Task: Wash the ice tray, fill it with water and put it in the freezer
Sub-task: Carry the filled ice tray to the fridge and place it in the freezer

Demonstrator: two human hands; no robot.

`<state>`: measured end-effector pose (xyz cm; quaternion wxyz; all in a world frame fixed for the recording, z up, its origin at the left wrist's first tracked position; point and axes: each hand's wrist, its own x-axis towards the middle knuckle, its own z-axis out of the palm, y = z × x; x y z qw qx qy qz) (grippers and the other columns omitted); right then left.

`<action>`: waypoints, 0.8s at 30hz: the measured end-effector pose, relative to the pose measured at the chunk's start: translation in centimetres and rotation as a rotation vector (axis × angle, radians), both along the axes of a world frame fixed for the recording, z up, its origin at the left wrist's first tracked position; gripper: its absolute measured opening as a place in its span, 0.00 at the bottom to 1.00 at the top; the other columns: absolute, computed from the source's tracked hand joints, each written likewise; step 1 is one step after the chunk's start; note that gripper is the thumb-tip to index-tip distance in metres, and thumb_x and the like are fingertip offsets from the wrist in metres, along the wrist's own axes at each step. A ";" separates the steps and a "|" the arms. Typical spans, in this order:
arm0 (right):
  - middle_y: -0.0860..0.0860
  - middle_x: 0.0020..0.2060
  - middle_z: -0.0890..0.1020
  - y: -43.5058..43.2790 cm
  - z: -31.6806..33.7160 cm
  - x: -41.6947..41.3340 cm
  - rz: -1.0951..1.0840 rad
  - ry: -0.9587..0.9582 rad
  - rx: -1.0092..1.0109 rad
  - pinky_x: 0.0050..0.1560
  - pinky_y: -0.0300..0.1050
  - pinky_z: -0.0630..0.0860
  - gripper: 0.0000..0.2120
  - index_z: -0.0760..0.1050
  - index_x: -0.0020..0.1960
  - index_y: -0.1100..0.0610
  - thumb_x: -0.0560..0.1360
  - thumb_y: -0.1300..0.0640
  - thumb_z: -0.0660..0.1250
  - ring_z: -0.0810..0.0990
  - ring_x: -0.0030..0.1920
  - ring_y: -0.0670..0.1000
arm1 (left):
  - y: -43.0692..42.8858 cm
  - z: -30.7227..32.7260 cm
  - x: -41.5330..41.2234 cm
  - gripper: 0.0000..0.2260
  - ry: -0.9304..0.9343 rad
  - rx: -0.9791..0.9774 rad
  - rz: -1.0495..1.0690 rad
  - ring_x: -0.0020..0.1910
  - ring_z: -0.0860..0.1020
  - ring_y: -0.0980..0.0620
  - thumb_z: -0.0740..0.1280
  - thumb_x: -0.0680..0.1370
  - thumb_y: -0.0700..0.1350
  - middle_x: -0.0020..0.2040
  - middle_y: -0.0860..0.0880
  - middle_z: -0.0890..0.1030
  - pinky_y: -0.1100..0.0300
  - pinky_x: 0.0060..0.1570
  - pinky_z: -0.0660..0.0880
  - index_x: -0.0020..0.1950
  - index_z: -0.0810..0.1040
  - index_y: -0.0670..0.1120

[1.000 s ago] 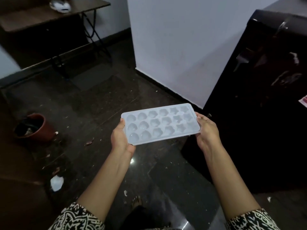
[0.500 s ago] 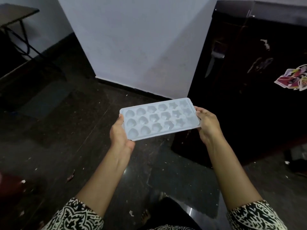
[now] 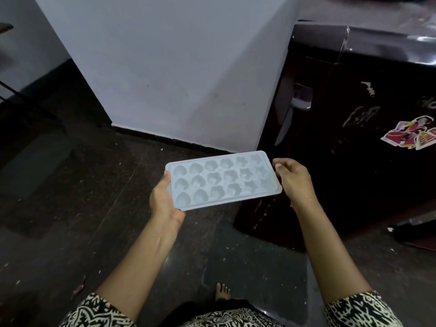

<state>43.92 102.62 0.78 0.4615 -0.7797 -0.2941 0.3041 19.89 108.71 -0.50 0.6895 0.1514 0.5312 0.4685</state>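
Note:
I hold a white plastic ice tray [image 3: 221, 180] level in front of me, with several shaped cells facing up. My left hand [image 3: 165, 199] grips its left short end, thumb on the rim. My right hand [image 3: 292, 180] pinches its right short end. Just right of the tray stands a dark fridge [image 3: 342, 161], its door shut, with a silver handle [image 3: 295, 109] on its near left edge. Whether the cells hold water I cannot tell.
A white wall [image 3: 165, 67] with a dark skirting rises behind the tray. The floor [image 3: 70, 208] is dark polished stone with small bits of litter. Stickers [image 3: 410, 135] mark the fridge door. My bare foot [image 3: 221, 292] shows below.
The view has swung right: the table and the red pot have left the frame and the fridge has come closer. Both hands keep hold of the tray.

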 end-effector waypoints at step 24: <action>0.51 0.61 0.77 6.5 4.6 -1.2 -0.416 -0.244 0.168 0.63 0.46 0.72 0.24 0.69 0.64 0.55 0.72 0.49 0.71 0.75 0.62 0.52 | 7.4 1.2 -4.2 0.18 0.007 -0.022 -0.221 0.49 0.83 0.40 0.60 0.81 0.52 0.54 0.41 0.84 0.50 0.40 0.80 0.60 0.80 0.41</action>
